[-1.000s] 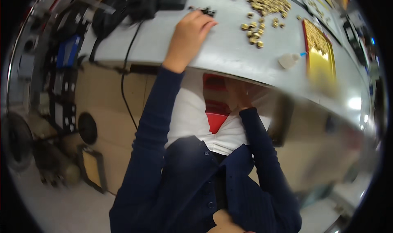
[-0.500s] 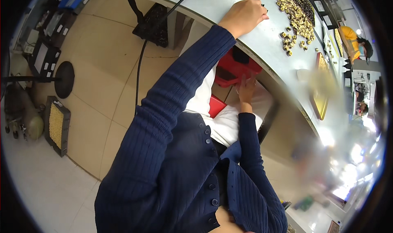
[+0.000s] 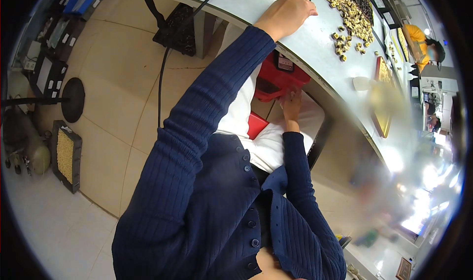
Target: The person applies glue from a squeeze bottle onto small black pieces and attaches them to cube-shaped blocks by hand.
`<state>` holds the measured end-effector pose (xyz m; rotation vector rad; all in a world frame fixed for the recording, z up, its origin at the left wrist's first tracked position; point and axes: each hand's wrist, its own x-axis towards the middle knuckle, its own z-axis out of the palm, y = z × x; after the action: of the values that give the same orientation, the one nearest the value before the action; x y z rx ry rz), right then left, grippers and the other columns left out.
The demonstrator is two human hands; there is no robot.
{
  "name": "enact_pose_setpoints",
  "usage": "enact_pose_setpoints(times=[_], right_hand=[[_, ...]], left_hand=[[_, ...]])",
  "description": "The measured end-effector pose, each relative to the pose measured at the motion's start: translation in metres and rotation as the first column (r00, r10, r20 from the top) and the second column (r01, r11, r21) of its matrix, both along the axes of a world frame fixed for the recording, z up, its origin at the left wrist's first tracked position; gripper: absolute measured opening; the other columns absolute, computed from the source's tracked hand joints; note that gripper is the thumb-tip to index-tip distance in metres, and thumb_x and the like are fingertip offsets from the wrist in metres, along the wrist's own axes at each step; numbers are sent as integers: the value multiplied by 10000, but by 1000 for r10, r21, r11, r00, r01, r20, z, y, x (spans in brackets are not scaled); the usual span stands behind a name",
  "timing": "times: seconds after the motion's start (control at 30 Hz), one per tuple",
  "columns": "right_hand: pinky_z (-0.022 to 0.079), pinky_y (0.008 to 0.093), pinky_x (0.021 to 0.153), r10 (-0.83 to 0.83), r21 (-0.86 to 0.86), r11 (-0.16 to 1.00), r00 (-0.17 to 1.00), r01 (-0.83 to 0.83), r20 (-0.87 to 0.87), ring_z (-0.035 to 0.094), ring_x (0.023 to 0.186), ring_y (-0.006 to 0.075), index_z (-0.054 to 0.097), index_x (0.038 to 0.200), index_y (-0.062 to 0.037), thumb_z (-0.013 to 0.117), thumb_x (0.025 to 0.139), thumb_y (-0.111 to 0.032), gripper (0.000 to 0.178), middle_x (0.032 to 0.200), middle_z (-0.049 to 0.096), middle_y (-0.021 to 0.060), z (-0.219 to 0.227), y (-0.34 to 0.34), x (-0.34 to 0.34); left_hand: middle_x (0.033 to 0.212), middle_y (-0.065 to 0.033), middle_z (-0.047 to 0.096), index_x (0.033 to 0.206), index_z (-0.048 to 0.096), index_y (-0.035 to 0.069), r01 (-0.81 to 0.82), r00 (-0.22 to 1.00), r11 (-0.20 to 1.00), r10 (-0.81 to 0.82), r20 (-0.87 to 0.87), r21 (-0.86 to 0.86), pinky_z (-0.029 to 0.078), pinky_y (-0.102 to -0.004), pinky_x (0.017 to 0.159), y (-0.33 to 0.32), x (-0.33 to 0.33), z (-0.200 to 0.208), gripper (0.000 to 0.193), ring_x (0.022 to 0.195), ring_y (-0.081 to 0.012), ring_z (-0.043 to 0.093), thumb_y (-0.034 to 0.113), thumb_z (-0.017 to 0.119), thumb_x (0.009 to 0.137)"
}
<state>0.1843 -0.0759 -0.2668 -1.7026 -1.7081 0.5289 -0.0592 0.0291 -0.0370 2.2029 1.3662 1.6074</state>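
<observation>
My left hand (image 3: pixel 286 15) rests over the pale worktop (image 3: pixel 322 58), its fingers curled and the fingertips close together. A small dark thing shows by the fingers, but what they grip is hidden. Right of it lies a spread of small gold-and-dark pieces (image 3: pixel 351 21), with a few loose ones nearer the edge. Below the table edge my right hand (image 3: pixel 291 102) is in shade over my lap. Its fingers reach out at the rim of a red plastic object (image 3: pixel 268 80), and they look extended. A dark device with a small panel (image 3: pixel 284 62) sits on that red object.
A gold tray (image 3: pixel 382 107) and a white cup-like thing (image 3: pixel 361 83) stand along the worktop, partly blurred. A black cable (image 3: pixel 170 53) hangs off the left edge. On the floor at left are a dark crate of pale grains (image 3: pixel 65 154) and a round black base (image 3: pixel 74 100). A person in yellow (image 3: pixel 416 41) is at far right.
The whole view has shifted slightly, so things sit a little further left and up. My left hand has turned a little; the device on the red object shows more clearly.
</observation>
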Motion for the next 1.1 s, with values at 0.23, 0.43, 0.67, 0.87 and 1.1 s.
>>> enact_pose_setpoints(times=[0.23,0.43,0.67,0.87,1.1], right_hand=[[443,283,513,-1,-36,999,991,-4,-135,545,604,146,469,1131,-14,514,893,-136,271,906,590,123,-32,17,19],[388,249,437,68,72,996,991,-60,-117,472,519,89,455,1130,-10,492,901,-112,253,852,571,85,-47,18,22],[405,348,664,22,-51,998,982,-32,-189,507,775,250,447,1156,-12,483,884,-113,292,966,576,164,-42,12,23],[481,279,531,54,78,996,993,-46,-104,547,605,136,450,1148,-5,456,896,-85,264,864,582,110,-40,16,17],[492,363,700,-3,-4,1000,999,3,41,596,842,268,479,1128,-12,469,894,-120,258,1017,580,181,-42,16,37]], left_hand=[[797,-213,497,748,578,-20,120,992,992,-119,37,-26,431,-426,673,-8,-4,24,157,767,-374,547,112,569,834],[796,-200,502,752,580,-24,86,996,996,-86,-7,9,436,-425,686,-12,-5,23,148,776,-369,540,105,571,825],[789,-184,518,747,584,-21,67,998,997,-66,-17,35,441,-414,703,-13,-3,19,140,784,-352,540,99,575,819],[814,-183,557,827,625,-10,99,992,995,-98,-82,19,448,-406,721,-6,-5,15,110,812,-348,543,90,584,809],[871,-116,635,887,660,46,97,992,995,-97,-78,-3,469,-345,707,9,8,11,174,792,-298,602,173,649,769]])
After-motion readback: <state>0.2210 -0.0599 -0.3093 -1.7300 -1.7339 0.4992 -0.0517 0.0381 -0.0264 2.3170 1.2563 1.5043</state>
